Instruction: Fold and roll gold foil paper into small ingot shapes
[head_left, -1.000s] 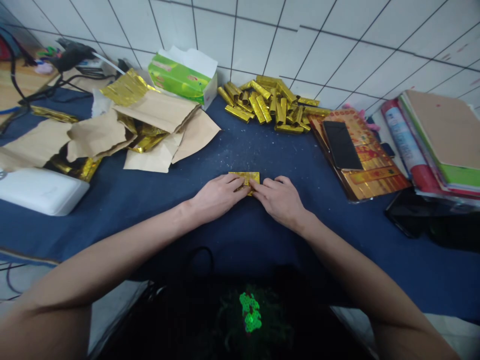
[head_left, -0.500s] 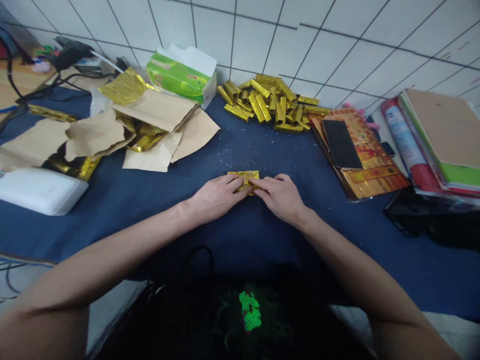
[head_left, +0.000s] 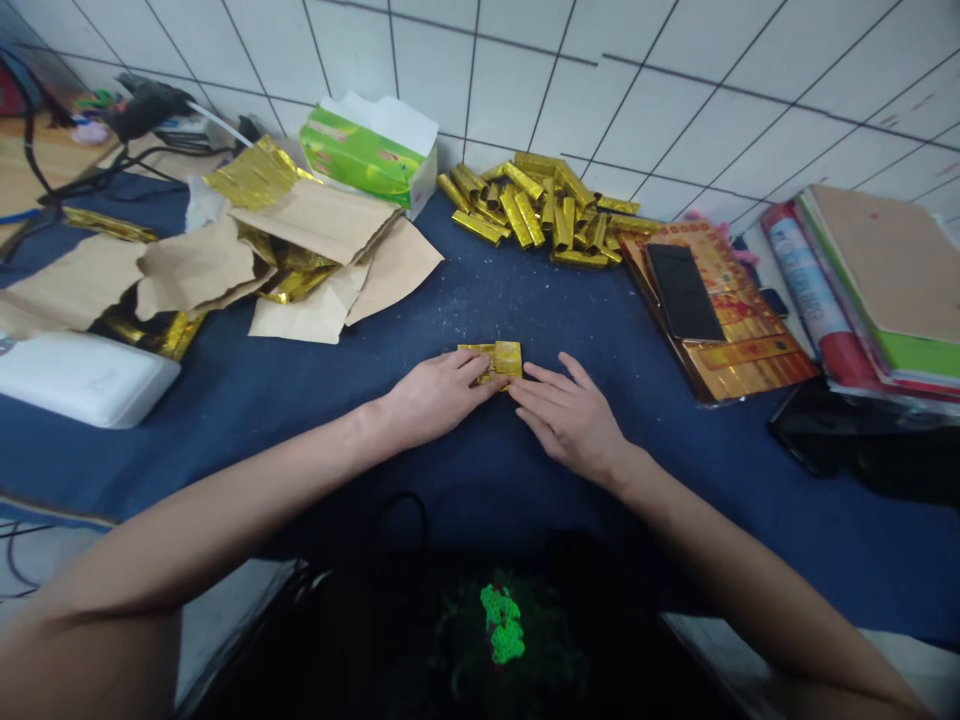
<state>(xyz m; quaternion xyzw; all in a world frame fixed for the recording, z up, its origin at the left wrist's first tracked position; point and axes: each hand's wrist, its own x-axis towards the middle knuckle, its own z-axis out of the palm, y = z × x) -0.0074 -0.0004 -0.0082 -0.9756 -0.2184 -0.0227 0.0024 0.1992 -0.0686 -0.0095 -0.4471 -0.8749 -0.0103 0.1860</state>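
A small folded piece of gold foil paper (head_left: pixel 510 357) lies on the blue cloth in front of me. My left hand (head_left: pixel 431 398) presses on its left half, with thumb and fingertips closed on it and covering that part. A flap on the right half is folded over and lies in plain sight. My right hand (head_left: pixel 571 412) is at the right edge of the paper, fingers stretched out and spread. One of its fingertips is at the lower right corner; I cannot tell whether it touches. Behind, against the wall, is a pile of folded gold foil paper rolls (head_left: pixel 544 205).
Torn brown paper (head_left: pixel 319 215) with gold foil sheets lies at the left, behind a white case (head_left: pixel 97 380). A green tissue box (head_left: pixel 364 150) stands by the tiled wall. On the right are a phone (head_left: pixel 684 292) on orange-gold packets (head_left: pixel 757 340) and stacked books (head_left: pixel 885 260).
My right hand has drawn back to the right off the foil paper and its fingers have spread. The folded right flap now shows. My left hand has stayed on the paper.
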